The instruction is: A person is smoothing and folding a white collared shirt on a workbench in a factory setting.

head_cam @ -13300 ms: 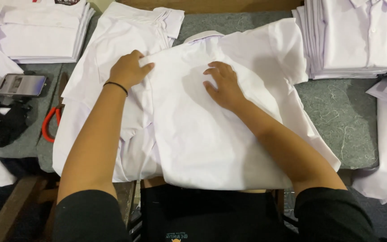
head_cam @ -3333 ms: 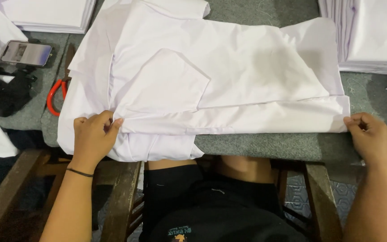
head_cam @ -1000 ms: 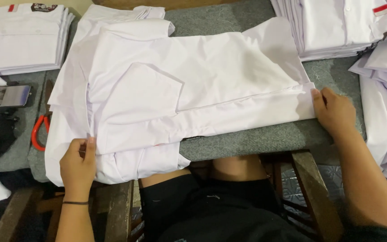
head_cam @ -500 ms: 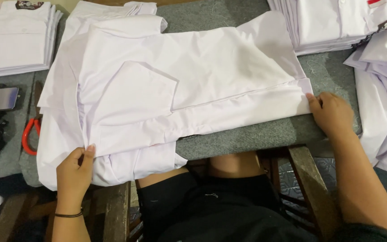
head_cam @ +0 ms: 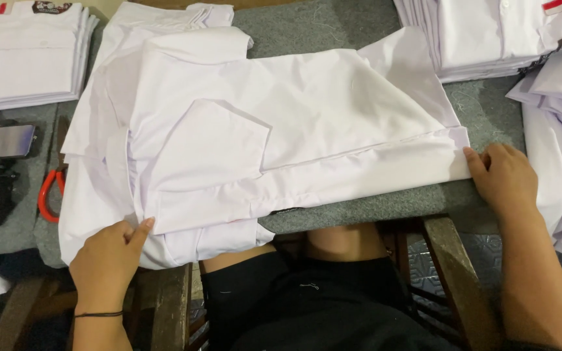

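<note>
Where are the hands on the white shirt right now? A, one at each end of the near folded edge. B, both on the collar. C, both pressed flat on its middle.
A: the left hand and right hand hold opposite ends of the shirt's near edge.

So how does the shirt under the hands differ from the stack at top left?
The white shirt lies spread and only partly folded, a sleeve turned over its body; the folded stack is many finished, squared-off pieces. The left hand and right hand grip the shirt's edge, while the stack lies untouched. Both are white cloth on the grey table.
</note>
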